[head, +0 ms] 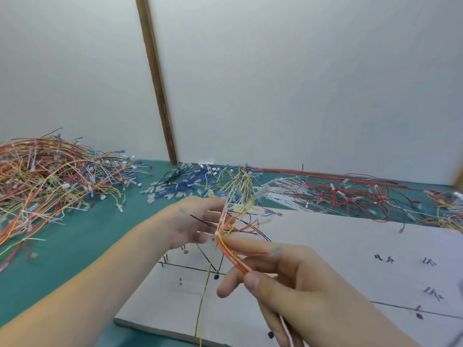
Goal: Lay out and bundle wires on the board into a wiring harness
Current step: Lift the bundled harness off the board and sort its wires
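Right hand (295, 279) fingers pinch wire bundle (233, 256); left hand (198, 221) fingers apart, sorting ends above board (350, 284); next: lay along pegs.

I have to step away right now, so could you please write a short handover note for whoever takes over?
Right hand: pinches the wire bundle above the board.
Left hand: open, blurred, fingers at the bundle's fanned upper ends.
Stock: loose wire piles on the green table, left and behind.
Done: several red, orange and yellow wires gathered.
Left: lay the bundle along the board's drawn lines and pins, then tie it.
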